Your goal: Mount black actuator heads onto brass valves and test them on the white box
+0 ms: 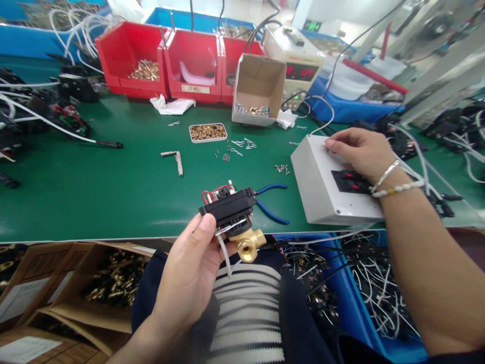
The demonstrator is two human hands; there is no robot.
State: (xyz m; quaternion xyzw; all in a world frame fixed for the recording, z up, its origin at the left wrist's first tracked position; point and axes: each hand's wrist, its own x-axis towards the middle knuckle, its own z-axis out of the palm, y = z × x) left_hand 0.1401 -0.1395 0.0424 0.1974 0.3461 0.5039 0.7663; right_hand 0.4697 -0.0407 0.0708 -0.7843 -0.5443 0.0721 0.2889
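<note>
My left hand (193, 258) grips a motorized valve, its black actuator housing (229, 206) uppermost and its brass valve body (248, 245) below. Red wires and small parts show on top of the housing, and a metal clip pin sticks out at its side. A white cable hangs from it over my lap. On the right, my right hand (358, 151) rests on a light grey control box (318, 187), thumb and fingers pinched together at its upper face. What the fingertips hold, if anything, is hidden. Behind the valve lie blue-handled pliers (273, 188).
Red bins (132, 86), a cardboard box (259, 76) and a power supply (299, 60) line the back. A tray of brass parts (207, 132), loose clips, screws and a hex tool (178, 163) lie mid-table. Wired assemblies (71, 101) sit left. Blue crates (352, 293) stand below.
</note>
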